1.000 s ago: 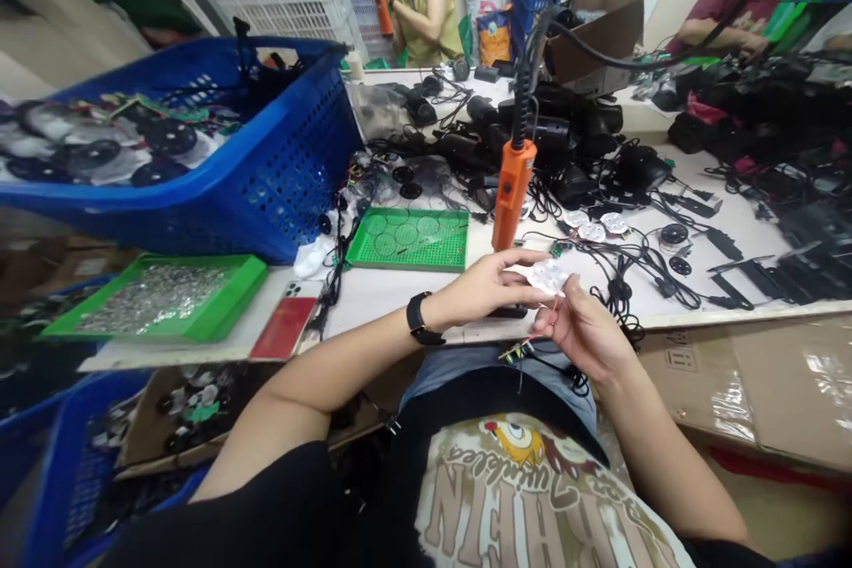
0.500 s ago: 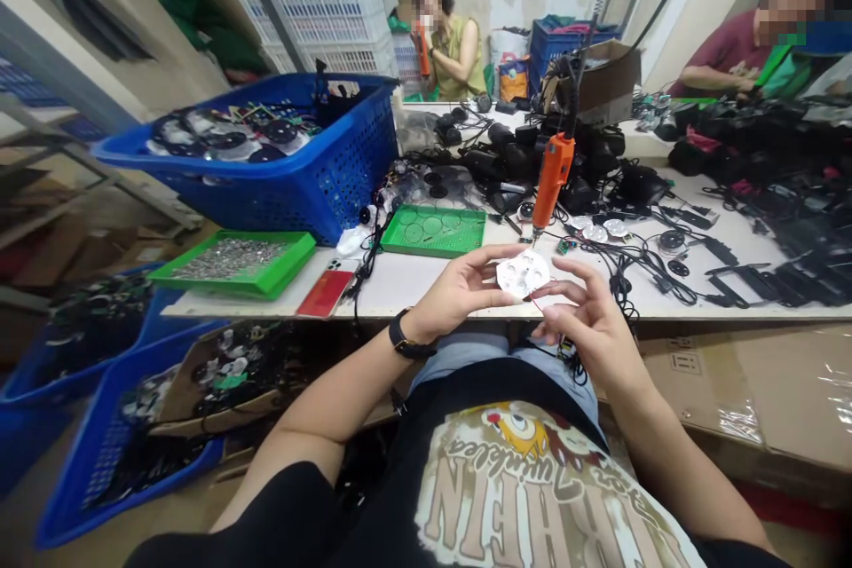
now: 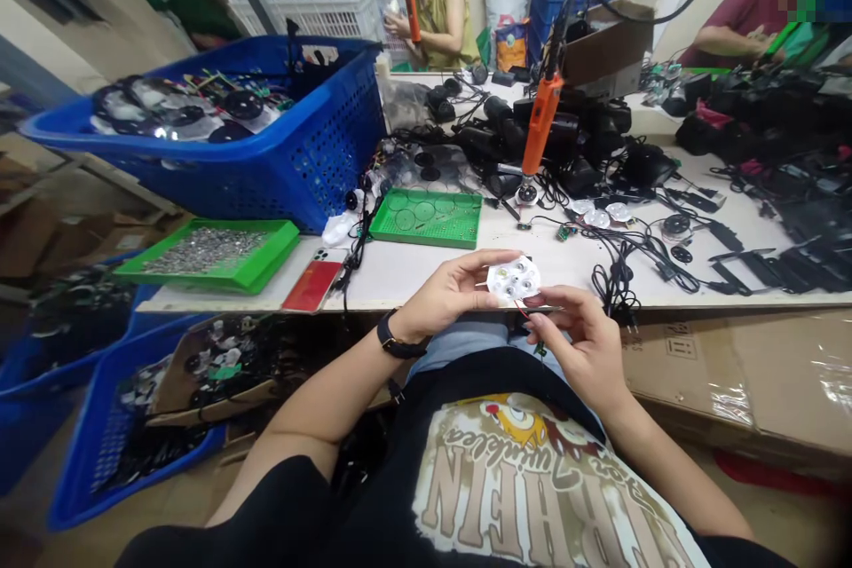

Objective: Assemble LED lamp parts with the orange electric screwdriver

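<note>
My left hand (image 3: pixel 453 293), with a black watch on the wrist, grips a round white LED board (image 3: pixel 514 278) by its edge above the front of the table. Several round lenses or LEDs show on the board's face. My right hand (image 3: pixel 579 346) sits just beside it, with the fingertips pinching a thin red wire (image 3: pixel 525 311) that runs from under the board. A small dark circuit piece (image 3: pixel 540 349) hangs below those fingers. The board's back is hidden.
A hanging orange electric screwdriver (image 3: pixel 540 129) stands over the table. Green trays (image 3: pixel 426 217) and a blue plastic basket (image 3: pixel 266 151) lie left, with black cables and adapters (image 3: pixel 619 284) right. A red-cased phone (image 3: pixel 312 284) lies nearby. Co-workers sit beyond.
The view has swung and levelled, shifting the table and basket. Both hands have drawn slightly closer to me, and the white board now shows its face more fully, still in my left hand.
</note>
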Action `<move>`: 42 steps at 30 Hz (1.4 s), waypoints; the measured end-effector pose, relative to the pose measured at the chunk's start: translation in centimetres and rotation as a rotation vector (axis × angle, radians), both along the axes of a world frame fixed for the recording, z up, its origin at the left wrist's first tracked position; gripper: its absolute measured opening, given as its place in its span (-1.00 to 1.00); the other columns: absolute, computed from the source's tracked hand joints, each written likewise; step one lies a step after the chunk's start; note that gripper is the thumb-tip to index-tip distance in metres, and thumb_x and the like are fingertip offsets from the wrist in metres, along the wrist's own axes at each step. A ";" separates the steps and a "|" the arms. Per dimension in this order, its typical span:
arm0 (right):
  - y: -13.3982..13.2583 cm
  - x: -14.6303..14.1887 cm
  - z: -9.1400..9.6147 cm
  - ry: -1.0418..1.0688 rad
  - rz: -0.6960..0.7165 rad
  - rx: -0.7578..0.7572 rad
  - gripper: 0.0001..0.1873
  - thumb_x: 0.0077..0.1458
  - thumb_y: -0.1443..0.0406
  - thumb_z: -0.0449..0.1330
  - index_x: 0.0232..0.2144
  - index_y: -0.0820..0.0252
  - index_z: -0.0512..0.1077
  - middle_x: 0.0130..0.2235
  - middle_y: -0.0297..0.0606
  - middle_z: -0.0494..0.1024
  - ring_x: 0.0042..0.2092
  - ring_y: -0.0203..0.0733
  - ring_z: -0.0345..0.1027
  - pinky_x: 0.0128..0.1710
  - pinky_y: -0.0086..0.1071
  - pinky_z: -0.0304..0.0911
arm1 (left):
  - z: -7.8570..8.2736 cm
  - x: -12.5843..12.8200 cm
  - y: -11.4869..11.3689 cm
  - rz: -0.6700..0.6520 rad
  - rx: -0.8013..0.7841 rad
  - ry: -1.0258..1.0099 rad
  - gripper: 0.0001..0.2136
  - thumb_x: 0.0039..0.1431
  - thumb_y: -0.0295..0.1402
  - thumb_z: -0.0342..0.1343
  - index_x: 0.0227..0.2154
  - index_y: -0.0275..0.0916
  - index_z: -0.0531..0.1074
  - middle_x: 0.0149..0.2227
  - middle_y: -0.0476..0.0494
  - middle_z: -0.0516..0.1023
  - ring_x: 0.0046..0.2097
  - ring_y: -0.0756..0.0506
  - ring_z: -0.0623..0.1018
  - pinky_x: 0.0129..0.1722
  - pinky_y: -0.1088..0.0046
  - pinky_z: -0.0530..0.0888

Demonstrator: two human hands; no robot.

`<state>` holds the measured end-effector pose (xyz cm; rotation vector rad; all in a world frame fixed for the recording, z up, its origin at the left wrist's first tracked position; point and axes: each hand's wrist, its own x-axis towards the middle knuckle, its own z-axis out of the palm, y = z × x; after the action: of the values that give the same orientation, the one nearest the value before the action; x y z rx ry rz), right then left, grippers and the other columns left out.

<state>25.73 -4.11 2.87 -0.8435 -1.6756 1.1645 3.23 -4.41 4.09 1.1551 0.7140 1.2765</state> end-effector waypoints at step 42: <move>6.7 1.4 -2.1 -0.656 0.512 -0.026 -0.76 0.35 0.16 0.14 -0.15 0.00 0.61 -0.20 -0.23 0.71 -0.19 -0.05 0.61 -0.15 -0.13 0.49 | -6.3 -2.0 5.8 0.181 -0.104 0.245 -0.59 0.23 -0.28 0.31 0.12 -0.13 0.46 0.19 -0.24 0.54 0.22 -0.22 0.53 0.28 0.11 0.39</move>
<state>27.15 2.58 0.80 -0.8982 -2.5269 1.3281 1.20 1.36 -2.17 1.1935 1.0744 1.2425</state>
